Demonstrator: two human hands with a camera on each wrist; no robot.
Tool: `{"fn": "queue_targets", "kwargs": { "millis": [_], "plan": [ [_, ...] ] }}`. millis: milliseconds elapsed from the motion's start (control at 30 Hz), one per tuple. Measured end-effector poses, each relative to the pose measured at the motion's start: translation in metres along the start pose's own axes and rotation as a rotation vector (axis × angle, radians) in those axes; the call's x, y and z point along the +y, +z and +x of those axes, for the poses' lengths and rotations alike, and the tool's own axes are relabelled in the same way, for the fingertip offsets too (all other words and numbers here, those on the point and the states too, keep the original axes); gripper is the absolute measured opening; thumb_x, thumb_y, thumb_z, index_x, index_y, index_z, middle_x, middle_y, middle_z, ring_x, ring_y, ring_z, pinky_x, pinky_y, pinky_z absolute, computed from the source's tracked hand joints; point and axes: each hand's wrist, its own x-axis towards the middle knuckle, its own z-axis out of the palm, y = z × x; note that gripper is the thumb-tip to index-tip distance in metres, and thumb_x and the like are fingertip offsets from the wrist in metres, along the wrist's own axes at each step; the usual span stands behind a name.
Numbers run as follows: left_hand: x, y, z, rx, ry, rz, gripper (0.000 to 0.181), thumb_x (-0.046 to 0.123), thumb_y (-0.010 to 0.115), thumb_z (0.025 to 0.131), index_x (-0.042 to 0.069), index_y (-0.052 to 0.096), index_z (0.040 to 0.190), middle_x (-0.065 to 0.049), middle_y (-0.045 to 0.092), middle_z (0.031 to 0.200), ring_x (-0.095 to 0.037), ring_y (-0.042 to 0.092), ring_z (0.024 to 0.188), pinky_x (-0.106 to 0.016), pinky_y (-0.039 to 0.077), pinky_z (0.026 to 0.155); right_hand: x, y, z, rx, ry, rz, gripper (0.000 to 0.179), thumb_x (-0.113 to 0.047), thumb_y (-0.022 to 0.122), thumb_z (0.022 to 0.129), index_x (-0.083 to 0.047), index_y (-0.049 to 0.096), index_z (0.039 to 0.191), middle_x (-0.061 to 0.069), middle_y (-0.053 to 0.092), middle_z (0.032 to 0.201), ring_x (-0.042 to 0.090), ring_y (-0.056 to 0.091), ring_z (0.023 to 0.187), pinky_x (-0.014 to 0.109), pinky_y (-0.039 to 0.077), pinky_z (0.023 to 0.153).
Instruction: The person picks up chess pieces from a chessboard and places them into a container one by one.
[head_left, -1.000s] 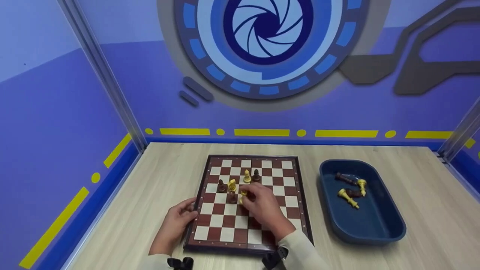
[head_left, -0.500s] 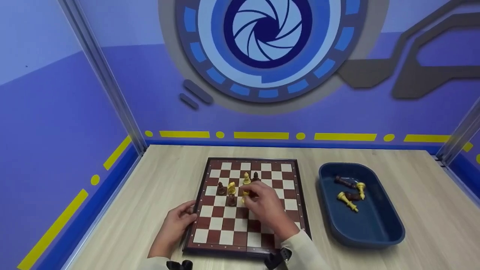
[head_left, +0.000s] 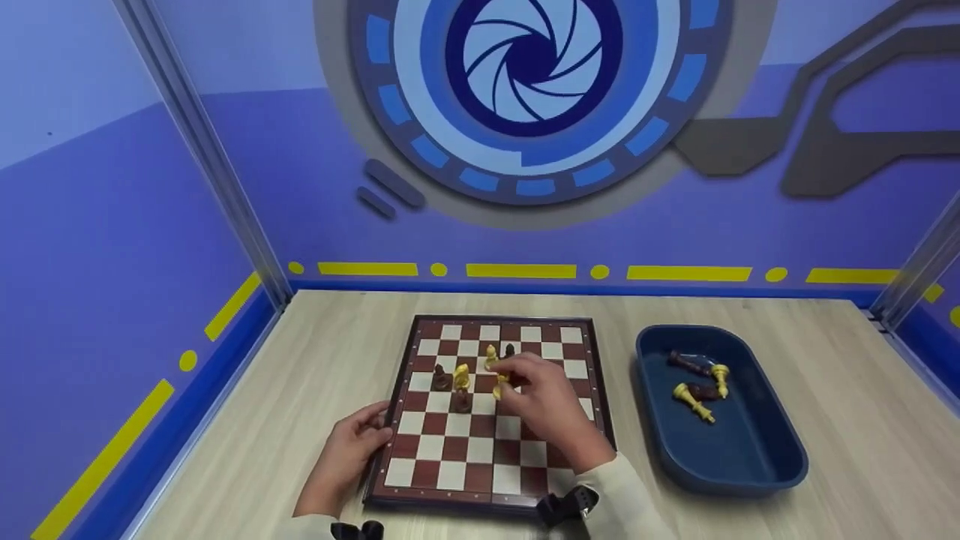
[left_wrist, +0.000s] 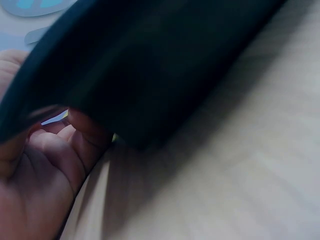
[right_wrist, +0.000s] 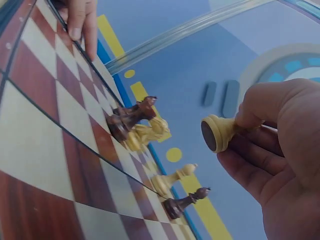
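My right hand (head_left: 544, 397) pinches a cream chess piece (right_wrist: 218, 134) between thumb and fingers. The right wrist view shows its dark round base tilted and raised off the chessboard (head_left: 454, 472); its top is hidden in the fingers. At the board's left edge, my left hand (head_left: 349, 446) grips the rim, thumb near the top and fingers curled by the side. Left of the right hand stand a cream knight (head_left: 461, 376) and two dark pieces, one behind (head_left: 440, 379) and one in front (head_left: 463, 402). Beyond it are a cream bishop (head_left: 491, 355) and a dark bishop (right_wrist: 186, 201).
A deep blue tray (head_left: 739, 450) stands to the right of the board on the wooden table (head_left: 337, 337). Several cream and dark chess pieces (head_left: 694, 403) lie in it. Blue printed walls (head_left: 360, 240) close off the back and left.
My right hand has shifted slightly right with the cream piece, which now tilts in the fingers. The left hand keeps its place at the board's edge.
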Motion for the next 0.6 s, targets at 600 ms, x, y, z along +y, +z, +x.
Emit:
{"fn": "queue_targets", "kwargs": {
  "millis": [600],
  "plan": [
    [0.0, 0.001, 0.0, 0.019, -0.022, 0.038, 0.051, 0.0, 0.058, 0.09, -0.004, 0.046, 0.14, -0.014, 0.059, 0.106, -0.014, 0.062, 0.088, -0.026, 0.054, 0.074, -0.009, -0.032, 0.0, 0.029, 0.032, -0.068, 0.024, -0.007, 0.063, 0.086, -0.018, 0.073, 0.105, -0.005, 0.068, 0.103, 0.006, 0.062, 0.084, 0.026, 0.054, 0.074]
  ]
}}
